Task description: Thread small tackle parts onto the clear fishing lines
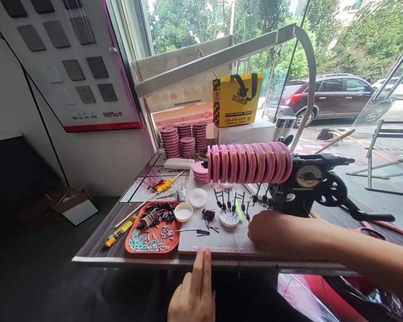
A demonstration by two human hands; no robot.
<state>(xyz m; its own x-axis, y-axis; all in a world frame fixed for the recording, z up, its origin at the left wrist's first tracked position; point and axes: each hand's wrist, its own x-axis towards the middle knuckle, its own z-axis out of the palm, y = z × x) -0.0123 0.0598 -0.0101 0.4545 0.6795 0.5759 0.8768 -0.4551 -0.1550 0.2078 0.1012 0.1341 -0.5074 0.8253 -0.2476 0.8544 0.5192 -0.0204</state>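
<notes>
1. We look from the wearer's head, forward and down over a tabletop (96, 250).
2. We are close in, the left hand (193, 288) low at centre.
3. We face a window (195, 27) beyond the tabletop's far side.

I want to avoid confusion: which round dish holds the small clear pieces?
The white dish nearest the right hand; the cream dish and white disc, both farther left, show none.

"400-098-6599" on the yellow bag (235, 107) ("50" on the wall panel (74, 100))
</notes>
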